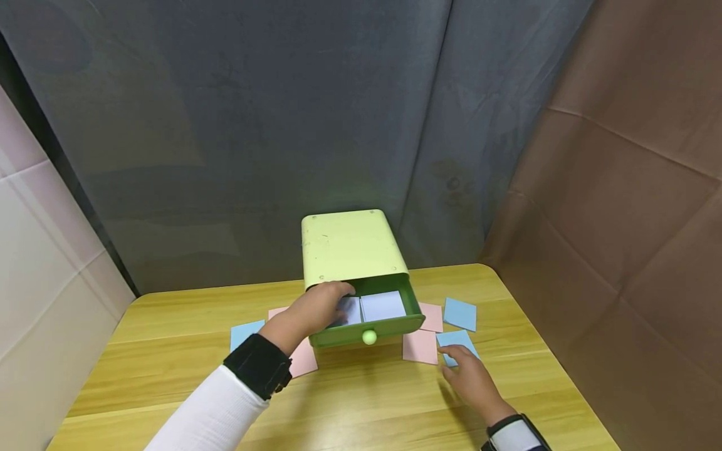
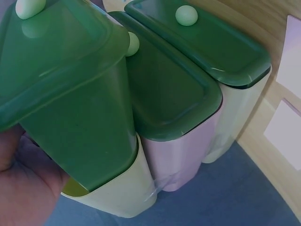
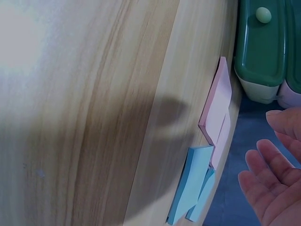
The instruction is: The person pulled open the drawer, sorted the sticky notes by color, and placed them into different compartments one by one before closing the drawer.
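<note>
Sleeve (image 1: 209, 413), hands (image 1: 317, 305) (image 1: 472, 381), drawer (image 1: 337, 337) under left, blue pad (image 1: 455, 337) near right

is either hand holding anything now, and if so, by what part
Right hand: nothing. Left hand: can't tell; its fingers reach into the open drawer at the left pale pad; any grip is hidden.

Four pink square paper pads (image 1: 420, 346), three blue square paper pads (image 1: 460, 314) and two white rectangular paper pads (image 1: 383, 305) show — plus three dark-green oblong drawers (image 2: 174, 89), three pale-green round knobs (image 2: 186, 15) and two black wristbands (image 1: 255, 364).
</note>
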`<state>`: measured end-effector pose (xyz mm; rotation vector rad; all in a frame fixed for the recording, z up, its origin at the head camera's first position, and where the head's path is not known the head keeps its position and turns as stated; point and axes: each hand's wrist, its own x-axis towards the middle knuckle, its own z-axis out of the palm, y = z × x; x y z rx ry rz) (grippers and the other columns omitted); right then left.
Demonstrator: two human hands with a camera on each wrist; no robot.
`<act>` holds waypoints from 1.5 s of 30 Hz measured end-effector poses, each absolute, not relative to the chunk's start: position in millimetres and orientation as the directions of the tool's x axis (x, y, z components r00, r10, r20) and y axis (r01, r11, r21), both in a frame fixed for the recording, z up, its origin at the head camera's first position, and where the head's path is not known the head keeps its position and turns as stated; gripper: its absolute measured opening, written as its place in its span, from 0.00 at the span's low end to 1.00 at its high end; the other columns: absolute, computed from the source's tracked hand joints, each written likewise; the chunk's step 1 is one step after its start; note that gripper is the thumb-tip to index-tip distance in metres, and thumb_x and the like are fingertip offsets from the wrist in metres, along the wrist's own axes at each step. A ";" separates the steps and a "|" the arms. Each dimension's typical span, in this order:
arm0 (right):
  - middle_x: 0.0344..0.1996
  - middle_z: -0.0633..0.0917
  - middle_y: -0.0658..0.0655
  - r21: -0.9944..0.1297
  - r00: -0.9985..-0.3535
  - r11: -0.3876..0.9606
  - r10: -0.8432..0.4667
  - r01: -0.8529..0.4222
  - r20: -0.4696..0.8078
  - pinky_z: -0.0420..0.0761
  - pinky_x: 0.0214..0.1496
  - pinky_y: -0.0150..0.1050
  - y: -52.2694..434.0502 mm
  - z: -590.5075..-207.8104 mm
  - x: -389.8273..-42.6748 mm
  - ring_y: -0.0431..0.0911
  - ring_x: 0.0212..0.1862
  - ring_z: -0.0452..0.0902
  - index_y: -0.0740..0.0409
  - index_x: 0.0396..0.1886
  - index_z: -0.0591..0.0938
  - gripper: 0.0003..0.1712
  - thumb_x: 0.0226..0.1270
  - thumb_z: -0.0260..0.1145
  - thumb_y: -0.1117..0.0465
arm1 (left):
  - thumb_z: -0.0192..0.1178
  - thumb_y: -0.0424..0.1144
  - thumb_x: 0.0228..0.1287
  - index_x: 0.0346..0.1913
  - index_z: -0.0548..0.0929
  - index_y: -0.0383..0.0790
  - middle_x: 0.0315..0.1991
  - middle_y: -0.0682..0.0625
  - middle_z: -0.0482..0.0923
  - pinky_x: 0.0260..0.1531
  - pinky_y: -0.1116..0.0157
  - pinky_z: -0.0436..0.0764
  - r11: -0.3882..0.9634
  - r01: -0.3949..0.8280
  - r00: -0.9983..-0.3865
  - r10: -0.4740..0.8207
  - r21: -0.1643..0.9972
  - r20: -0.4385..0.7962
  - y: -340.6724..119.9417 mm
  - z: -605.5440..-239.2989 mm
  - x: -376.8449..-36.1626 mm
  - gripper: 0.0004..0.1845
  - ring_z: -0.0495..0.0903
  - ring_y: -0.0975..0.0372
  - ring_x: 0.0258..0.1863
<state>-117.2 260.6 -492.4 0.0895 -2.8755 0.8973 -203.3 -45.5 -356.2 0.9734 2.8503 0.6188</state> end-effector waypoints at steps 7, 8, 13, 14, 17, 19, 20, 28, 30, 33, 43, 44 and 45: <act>0.50 0.80 0.62 -0.551 -0.991 0.829 -0.020 -0.091 0.134 0.80 0.51 0.52 262.0 -493.1 -118.1 0.57 0.51 0.78 0.64 0.52 0.81 0.21 0.56 0.69 0.72 | 0.67 0.29 0.58 0.52 0.79 0.33 0.47 0.44 0.81 0.51 0.56 0.78 0.697 0.572 -0.795 0.601 0.432 0.085 -48.5 -357.4 -202.7 0.18 0.79 0.54 0.49; 0.50 0.80 0.62 -0.551 -0.991 0.829 -0.020 -0.091 0.134 0.80 0.51 0.52 262.2 -493.1 -118.1 0.57 0.50 0.78 0.64 0.52 0.81 0.21 0.56 0.69 0.72 | 0.67 0.29 0.58 0.52 0.79 0.33 0.47 0.44 0.81 0.52 0.56 0.78 0.693 0.572 -0.795 0.600 0.439 0.088 -49.3 -357.6 -202.4 0.18 0.79 0.53 0.50; 0.50 0.81 0.62 -0.555 -0.990 0.826 -0.018 -0.094 0.140 0.80 0.50 0.52 261.9 -493.1 -117.5 0.57 0.50 0.78 0.64 0.51 0.81 0.21 0.55 0.69 0.73 | 0.67 0.30 0.59 0.52 0.80 0.31 0.48 0.43 0.81 0.53 0.55 0.77 0.674 0.566 -0.797 0.595 0.474 0.104 -54.8 -359.2 -201.6 0.18 0.79 0.53 0.51; 0.50 0.81 0.61 -0.557 -0.990 0.825 -0.018 -0.094 0.140 0.80 0.50 0.52 261.6 -492.8 -117.3 0.57 0.50 0.78 0.64 0.51 0.81 0.21 0.55 0.69 0.73 | 0.66 0.31 0.60 0.53 0.80 0.31 0.49 0.43 0.81 0.53 0.55 0.77 0.668 0.559 -0.799 0.593 0.491 0.102 -56.3 -359.1 -201.3 0.18 0.79 0.53 0.51; 0.50 0.81 0.62 -0.559 -0.990 0.824 -0.020 -0.096 0.141 0.80 0.52 0.52 260.3 -491.9 -116.8 0.57 0.51 0.78 0.64 0.51 0.81 0.21 0.56 0.69 0.73 | 0.66 0.32 0.61 0.54 0.79 0.31 0.49 0.42 0.81 0.54 0.55 0.77 0.650 0.540 -0.805 0.585 0.535 0.101 -61.9 -358.6 -200.7 0.18 0.78 0.52 0.52; 0.50 0.81 0.62 -0.561 -0.990 0.822 -0.021 -0.097 0.141 0.79 0.52 0.53 259.5 -491.0 -116.5 0.58 0.51 0.78 0.65 0.51 0.81 0.20 0.56 0.69 0.73 | 0.65 0.33 0.62 0.54 0.79 0.31 0.50 0.41 0.80 0.54 0.54 0.77 0.624 0.511 -0.810 0.579 0.592 0.089 -66.1 -357.1 -199.8 0.18 0.78 0.51 0.54; 0.50 0.81 0.63 -0.563 -0.990 0.821 -0.021 -0.097 0.140 0.79 0.53 0.53 259.1 -490.7 -116.2 0.58 0.51 0.78 0.65 0.51 0.81 0.20 0.56 0.69 0.73 | 0.64 0.33 0.63 0.55 0.79 0.31 0.51 0.41 0.80 0.54 0.54 0.77 0.607 0.494 -0.813 0.576 0.622 0.083 -68.4 -356.7 -199.7 0.18 0.78 0.50 0.54; 0.49 0.81 0.62 -0.567 -0.991 0.819 -0.015 -0.089 0.133 0.80 0.51 0.52 257.4 -490.4 -113.0 0.57 0.49 0.79 0.64 0.49 0.81 0.19 0.56 0.68 0.73 | 0.62 0.35 0.65 0.55 0.77 0.28 0.50 0.38 0.80 0.49 0.59 0.81 0.385 0.334 -0.828 0.556 0.860 0.073 -84.9 -352.8 -201.7 0.19 0.80 0.52 0.50; 0.49 0.81 0.62 -0.567 -0.990 0.819 -0.014 -0.090 0.137 0.80 0.51 0.52 257.3 -490.5 -112.1 0.57 0.49 0.79 0.64 0.49 0.81 0.19 0.56 0.68 0.73 | 0.62 0.35 0.65 0.55 0.77 0.28 0.48 0.39 0.81 0.48 0.60 0.81 0.353 0.302 -0.843 0.533 0.886 0.075 -89.0 -351.0 -202.3 0.18 0.80 0.53 0.48; 0.49 0.81 0.62 -0.574 -0.990 0.814 -0.013 -0.092 0.141 0.80 0.51 0.52 257.0 -490.1 -111.0 0.57 0.49 0.79 0.64 0.49 0.82 0.18 0.56 0.68 0.74 | 0.62 0.35 0.66 0.54 0.78 0.29 0.45 0.43 0.82 0.48 0.60 0.81 0.334 0.255 -0.871 0.488 0.907 0.065 -94.7 -348.3 -203.1 0.17 0.81 0.55 0.46; 0.48 0.81 0.62 -0.596 -0.989 0.796 -0.021 -0.103 0.144 0.80 0.51 0.51 253.2 -486.4 -110.3 0.57 0.49 0.79 0.64 0.48 0.82 0.19 0.55 0.69 0.75 | 0.61 0.37 0.67 0.55 0.75 0.27 0.43 0.36 0.80 0.49 0.56 0.81 0.285 0.176 -0.899 0.437 0.942 0.036 -108.4 -343.4 -209.2 0.19 0.81 0.46 0.45; 0.48 0.81 0.61 -0.598 -0.989 0.795 -0.021 -0.104 0.144 0.80 0.51 0.51 252.4 -486.2 -110.5 0.56 0.49 0.79 0.64 0.48 0.82 0.19 0.55 0.69 0.75 | 0.60 0.37 0.67 0.55 0.75 0.28 0.42 0.36 0.80 0.48 0.56 0.81 0.284 0.170 -0.903 0.428 0.944 0.034 -109.8 -343.2 -210.4 0.19 0.81 0.46 0.44; 0.48 0.82 0.61 -0.601 -0.989 0.793 -0.022 -0.105 0.145 0.80 0.51 0.51 251.5 -485.8 -110.7 0.56 0.49 0.79 0.64 0.48 0.82 0.19 0.54 0.69 0.75 | 0.60 0.37 0.68 0.55 0.75 0.28 0.42 0.36 0.80 0.47 0.57 0.81 0.291 0.164 -0.910 0.413 0.943 0.031 -111.4 -343.3 -211.9 0.19 0.81 0.47 0.43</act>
